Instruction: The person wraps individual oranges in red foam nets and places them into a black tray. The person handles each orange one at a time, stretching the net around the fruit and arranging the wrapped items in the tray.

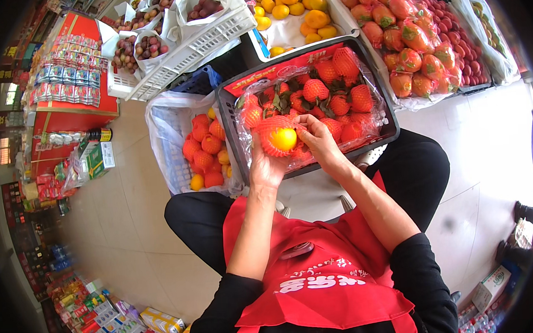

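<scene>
An orange citrus fruit (pixel 284 139) rests in my left hand (pixel 266 164), partly wrapped in a red foam net sleeve (pixel 271 125). The fruit's bare yellow-orange end faces me. With thumb and fingers, my right hand (pixel 318 138) pinches the edge of the sleeve on the fruit's right side. Both hands are above the near side of a black plastic crate (pixel 389 122) lined with clear film. Inside it lie several netted fruits (pixel 315 90) with dark green leaves among them. To the left, a crate with a white plastic liner (pixel 161 122) holds netted fruits (pixel 203 159) and a few bare ones.
Beyond the black crate stand a white crate of bagged grapes (pixel 190 45), a box of mandarins (pixel 258 34) and wrapped red-orange fruits (pixel 420 61) beside dark red fruits (pixel 462 40). Red cartons (pixel 100 112) stand at left. Packaged goods (pixel 116 331) lie at lower left.
</scene>
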Demonstrator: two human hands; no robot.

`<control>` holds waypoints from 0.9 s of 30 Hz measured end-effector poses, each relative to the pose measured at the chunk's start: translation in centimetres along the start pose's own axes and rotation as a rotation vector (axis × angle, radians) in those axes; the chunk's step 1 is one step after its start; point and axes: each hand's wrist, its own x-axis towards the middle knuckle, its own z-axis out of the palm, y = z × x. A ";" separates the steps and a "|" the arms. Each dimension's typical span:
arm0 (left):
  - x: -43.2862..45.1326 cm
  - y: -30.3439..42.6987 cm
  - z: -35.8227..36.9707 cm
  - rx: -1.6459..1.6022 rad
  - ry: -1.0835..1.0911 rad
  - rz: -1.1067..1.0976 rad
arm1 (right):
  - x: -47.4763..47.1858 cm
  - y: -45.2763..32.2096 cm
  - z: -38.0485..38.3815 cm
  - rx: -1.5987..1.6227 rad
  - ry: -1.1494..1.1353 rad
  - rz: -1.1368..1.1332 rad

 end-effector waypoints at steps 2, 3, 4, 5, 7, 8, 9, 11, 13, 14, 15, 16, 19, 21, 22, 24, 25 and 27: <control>0.1 0.1 0.0 0.060 -0.009 0.081 | -0.3 -0.2 0.3 0.053 -0.010 0.045; 0.1 0.3 0.1 0.095 0.026 0.104 | -0.5 -0.1 0.6 0.094 0.004 0.077; 0.0 0.4 0.2 0.164 -0.020 0.144 | -0.7 0.1 0.8 0.144 0.003 0.085; -0.2 0.5 0.4 0.238 -0.026 0.167 | -0.9 0.5 1.0 0.166 0.004 0.126; -0.7 0.4 0.6 0.380 -0.013 0.227 | -1.2 1.6 1.3 0.231 -0.039 0.155; -1.0 0.1 0.6 0.448 0.006 0.264 | -1.4 2.1 1.2 0.307 -0.048 0.139; -1.2 -0.2 0.5 0.517 -0.003 0.308 | -1.2 2.6 1.2 0.223 -0.026 0.143; -1.8 -0.1 -0.4 0.532 0.089 0.144 | -1.1 3.4 1.3 0.079 -0.019 0.120; -2.2 -0.2 -2.1 0.479 0.157 0.038 | -1.6 3.8 1.3 0.060 -0.095 0.100; -1.9 1.0 -3.3 0.396 0.171 -0.044 | -1.9 3.8 1.3 0.005 -0.099 0.134; -1.7 2.2 -4.5 0.331 0.207 -0.070 | -2.2 3.7 1.4 -0.049 -0.102 0.169; -1.7 3.4 -5.8 0.228 0.311 -0.008 | -2.7 3.6 1.6 -0.061 -0.109 0.147; -1.2 7.4 -8.5 -0.494 0.449 0.224 | -3.5 2.8 1.8 -0.110 -0.203 0.151; -0.4 9.0 -8.9 -0.670 0.503 0.332 | -3.7 2.4 2.0 -0.236 -0.251 0.181; 0.3 8.6 -8.8 -0.547 0.477 0.375 | -3.7 2.3 2.1 -0.276 -0.292 0.202; 2.4 6.5 -8.3 -0.216 0.446 0.334 | -3.8 2.2 2.3 -0.372 -0.336 0.232; 3.5 5.4 -8.0 -0.018 0.372 0.266 | -3.7 2.2 2.3 -0.363 -0.337 0.221; 6.2 2.1 -7.8 0.542 0.312 0.195 | -3.7 2.2 2.4 -0.385 -0.337 0.260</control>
